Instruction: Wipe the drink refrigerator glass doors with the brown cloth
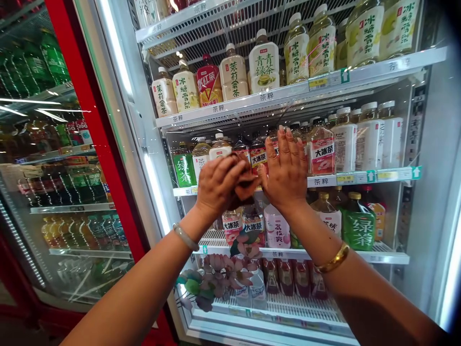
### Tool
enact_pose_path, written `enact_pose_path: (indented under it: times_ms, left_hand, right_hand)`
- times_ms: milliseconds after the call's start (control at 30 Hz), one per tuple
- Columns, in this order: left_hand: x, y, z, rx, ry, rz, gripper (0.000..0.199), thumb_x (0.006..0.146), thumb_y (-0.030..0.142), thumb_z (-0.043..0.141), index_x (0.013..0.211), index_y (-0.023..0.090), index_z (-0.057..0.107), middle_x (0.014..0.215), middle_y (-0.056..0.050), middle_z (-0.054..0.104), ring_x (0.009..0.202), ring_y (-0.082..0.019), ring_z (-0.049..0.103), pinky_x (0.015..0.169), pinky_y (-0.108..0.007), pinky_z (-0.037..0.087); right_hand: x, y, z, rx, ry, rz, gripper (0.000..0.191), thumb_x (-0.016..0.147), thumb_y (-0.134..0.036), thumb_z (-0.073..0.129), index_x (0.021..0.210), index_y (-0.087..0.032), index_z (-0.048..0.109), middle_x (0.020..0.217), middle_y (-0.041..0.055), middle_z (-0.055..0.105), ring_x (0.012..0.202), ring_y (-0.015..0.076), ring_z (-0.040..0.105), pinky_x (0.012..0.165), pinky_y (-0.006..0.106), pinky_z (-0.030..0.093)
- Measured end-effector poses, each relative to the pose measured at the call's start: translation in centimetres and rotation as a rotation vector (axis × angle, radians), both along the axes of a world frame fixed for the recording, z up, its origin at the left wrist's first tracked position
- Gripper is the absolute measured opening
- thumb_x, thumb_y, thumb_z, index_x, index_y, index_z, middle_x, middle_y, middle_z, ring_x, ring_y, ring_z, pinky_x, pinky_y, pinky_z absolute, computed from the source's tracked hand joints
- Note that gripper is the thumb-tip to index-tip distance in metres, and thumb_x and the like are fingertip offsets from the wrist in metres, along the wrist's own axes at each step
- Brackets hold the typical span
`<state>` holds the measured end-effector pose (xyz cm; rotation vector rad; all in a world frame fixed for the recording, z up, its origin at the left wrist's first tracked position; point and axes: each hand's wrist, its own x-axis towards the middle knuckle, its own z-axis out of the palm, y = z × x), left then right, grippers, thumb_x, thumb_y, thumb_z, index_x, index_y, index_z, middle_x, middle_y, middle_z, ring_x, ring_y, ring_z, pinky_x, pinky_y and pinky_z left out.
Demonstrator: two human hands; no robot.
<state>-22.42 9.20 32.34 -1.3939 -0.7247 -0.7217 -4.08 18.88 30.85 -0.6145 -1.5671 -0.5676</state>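
My left hand (218, 185) is closed on a crumpled brown cloth (247, 187), its fingers folded over the top. My right hand (285, 170) is raised just to the right of the cloth, palm away from me, with its fingers straight. It seems to lie flat against a clear glass pane in front of the drinks, though the contact itself is hidden. Behind both hands stand bottles on a cooler shelf, among them a red-labelled tea bottle (322, 150) and a green bottle (183, 166). The hands cover part of that row.
Pink flowers with green leaves (219, 276) show in front of the lower shelves. White wire shelves with price rails (288, 96) hold more bottles above and below. At the left, a red door frame (97, 125) borders another cooler with bottles.
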Motion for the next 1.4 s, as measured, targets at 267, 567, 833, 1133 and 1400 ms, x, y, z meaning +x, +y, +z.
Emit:
enact_pose_path:
  times_ms: [267,567,833,1133,1400]
  left_hand:
    - [1.8,0.7,-4.5,-0.009,-0.131,-0.057,0.054,0.092,0.04,0.077,0.141,0.026,0.06,0.13,-0.013,0.07,0.13,-0.031,0.06,0.112,-0.047,0.047]
    - [-0.5,-0.2,-1.0,-0.058,0.08,0.002,0.05,0.093,0.039,0.076,0.139,0.028,0.06,0.128,-0.009,0.072,0.125,-0.027,0.065,0.11,-0.044,0.05]
    - [1.6,0.5,-4.2,-0.003,-0.126,-0.049,0.053,0.09,0.042,0.08,0.137,0.026,0.061,0.129,-0.012,0.07,0.127,-0.03,0.063,0.11,-0.047,0.05]
    - [-0.4,-0.4,-2.3,-0.106,0.084,-0.049,0.048,0.095,0.04,0.075,0.139,0.028,0.061,0.128,-0.009,0.072,0.127,-0.028,0.063,0.112,-0.045,0.049]
    - [2.0,1.0,-3.3,0.014,-0.231,-0.135,0.054,0.091,0.04,0.08,0.139,0.029,0.059,0.132,-0.011,0.065,0.131,-0.03,0.06,0.112,-0.049,0.05]
  right_hand:
    - [0.0,0.1,-0.1,0.016,0.008,-0.021,0.066,0.102,-0.035,0.045,0.165,-0.021,0.029,0.176,0.0126,0.025,0.166,0.0264,0.016,0.134,0.059,0.02]
    - [-0.1,0.2,-0.1,0.028,0.018,-0.015,0.067,0.102,-0.037,0.046,0.165,-0.021,0.03,0.175,0.0136,0.025,0.166,0.0273,0.017,0.133,0.06,0.022]
    - [-0.1,0.1,-0.1,0.023,0.016,-0.011,0.067,0.102,-0.037,0.045,0.166,-0.022,0.028,0.175,0.0129,0.026,0.166,0.0274,0.017,0.133,0.061,0.022]
    - [-0.1,0.2,-0.1,0.041,0.016,-0.015,0.066,0.102,-0.036,0.047,0.163,-0.018,0.034,0.175,0.0152,0.026,0.166,0.0268,0.017,0.134,0.058,0.021]
    - [-0.1,0.2,-0.2,0.056,0.02,-0.031,0.064,0.102,-0.037,0.046,0.162,-0.018,0.035,0.174,0.0152,0.028,0.166,0.0259,0.016,0.134,0.057,0.023]
